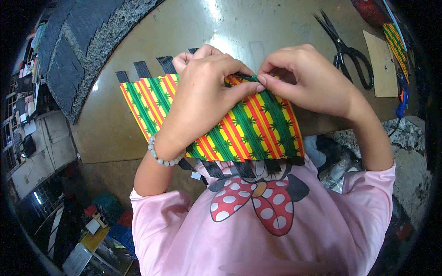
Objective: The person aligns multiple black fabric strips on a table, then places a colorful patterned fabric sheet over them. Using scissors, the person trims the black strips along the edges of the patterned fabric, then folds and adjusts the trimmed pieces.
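Note:
A striped fabric piece (239, 129) in green, yellow and red with dark leaf prints lies across the table's near edge, close to my body. Short black webbing strips (142, 69) stick out along its far and near edges. My left hand (209, 76) is over the fabric, thumb and forefinger pinching its far edge. Right beside it, my right hand (299, 76) pinches the same edge, the fingertips of both hands nearly touching. Whatever small part lies between the fingertips is hidden. A beaded bracelet (162, 158) circles my left wrist.
Black scissors (347, 53) lie on the brown table (101, 129) to the right. Past them are a tan card piece (380, 64), more striped fabric (396, 48) and a blue-handled tool (403, 101). Dark grey sheet material (76, 50) covers the far left.

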